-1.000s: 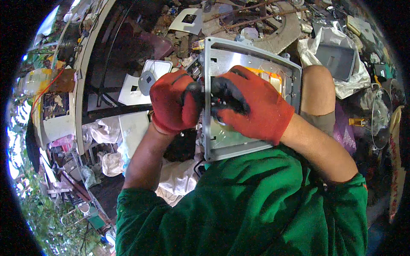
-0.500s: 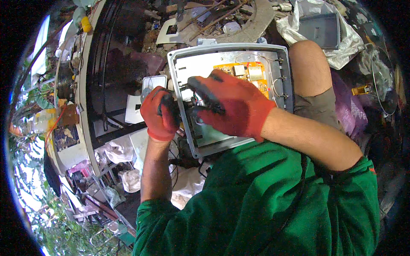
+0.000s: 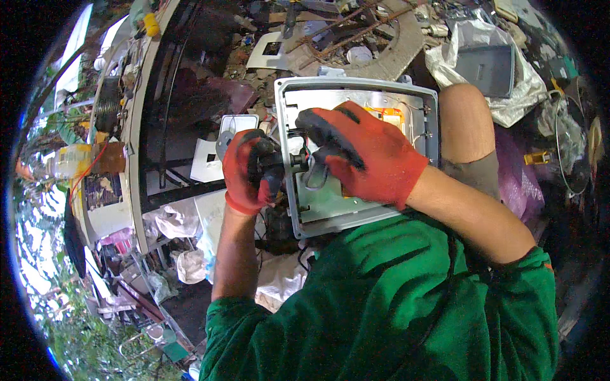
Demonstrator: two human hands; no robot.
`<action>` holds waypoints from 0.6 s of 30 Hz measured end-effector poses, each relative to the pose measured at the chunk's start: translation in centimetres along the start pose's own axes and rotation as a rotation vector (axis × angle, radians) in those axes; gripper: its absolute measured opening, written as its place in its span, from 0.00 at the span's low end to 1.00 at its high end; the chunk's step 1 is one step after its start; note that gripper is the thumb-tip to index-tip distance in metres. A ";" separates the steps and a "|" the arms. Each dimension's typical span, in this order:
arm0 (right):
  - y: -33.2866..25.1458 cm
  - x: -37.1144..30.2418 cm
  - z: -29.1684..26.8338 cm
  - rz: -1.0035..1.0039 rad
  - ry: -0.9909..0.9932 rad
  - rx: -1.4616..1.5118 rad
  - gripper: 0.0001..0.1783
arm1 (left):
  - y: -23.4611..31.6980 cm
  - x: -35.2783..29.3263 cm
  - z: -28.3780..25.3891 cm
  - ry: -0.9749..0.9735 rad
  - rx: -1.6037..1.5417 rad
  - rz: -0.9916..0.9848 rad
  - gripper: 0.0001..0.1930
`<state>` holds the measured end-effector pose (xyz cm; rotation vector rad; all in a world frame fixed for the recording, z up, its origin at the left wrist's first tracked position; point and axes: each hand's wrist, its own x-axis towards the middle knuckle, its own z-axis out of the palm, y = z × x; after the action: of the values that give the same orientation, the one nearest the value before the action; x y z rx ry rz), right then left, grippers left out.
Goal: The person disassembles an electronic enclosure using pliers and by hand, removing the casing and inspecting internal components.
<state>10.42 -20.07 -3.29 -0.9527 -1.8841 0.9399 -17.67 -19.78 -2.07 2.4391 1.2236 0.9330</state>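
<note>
A grey plastic enclosure box [image 3: 435, 146], lying open, rests against my lap. Inside it sit a metal plate and an orange circuit board [image 3: 395, 116], mostly covered by my right hand. My left hand [image 3: 246, 171], in a red and black glove, is closed around a black fitting at the outside of the box's left wall. That fitting's inner end [image 3: 297, 163] shows inside the wall. My right hand [image 3: 368, 152], gloved alike, reaches into the box with fingers curled at a looped grey cable [image 3: 316, 181]; the fingertips' exact grip is partly hidden.
A white bag [image 3: 527, 95] with a grey lid [image 3: 486, 70] lies at the far right. Ahead are rusty rods [image 3: 346, 32], a round concrete rim [image 3: 400, 57] and scrap. A white plate [image 3: 206, 162] and a black metal frame [image 3: 159, 127] stand left.
My right hand has drawn slightly back from the left wall, so the fitting's inner end and cable loop show more. The left hand stays at the wall. The view has shifted a little.
</note>
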 end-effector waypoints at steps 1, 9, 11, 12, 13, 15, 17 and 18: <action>0.0 0.3 -0.3 -0.029 0.057 -0.050 0.31 | -0.5 -0.1 -0.3 0.012 0.033 0.047 0.35; 1.5 10.6 -2.4 -0.208 0.116 -0.525 0.28 | -0.5 5.6 -0.7 -0.057 -0.014 0.331 0.28; 1.0 11.7 -1.8 -0.084 -0.213 -0.613 0.30 | -0.1 5.7 -0.8 0.003 0.066 0.452 0.20; 0.8 11.6 -1.7 -0.103 -0.201 -0.526 0.31 | 0.0 5.2 -0.4 0.054 0.069 0.466 0.18; 0.5 11.8 -1.8 -0.095 -0.224 -0.554 0.31 | 0.2 4.7 -0.2 0.105 0.074 0.478 0.16; 0.1 11.4 -1.5 -0.052 -0.277 -0.585 0.32 | 1.2 3.3 -0.1 0.037 0.120 0.341 0.15; -0.1 10.7 -0.9 -0.015 -0.280 -0.545 0.34 | 1.5 0.6 1.0 0.119 0.053 0.183 0.16; -0.7 10.8 -1.2 0.008 -0.303 -0.568 0.34 | 1.5 -0.5 1.1 0.084 0.061 0.105 0.14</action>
<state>7.06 -10.78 1.22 -1.1909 -2.4791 0.5762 -16.22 -21.05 -2.36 2.5576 1.1777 1.0516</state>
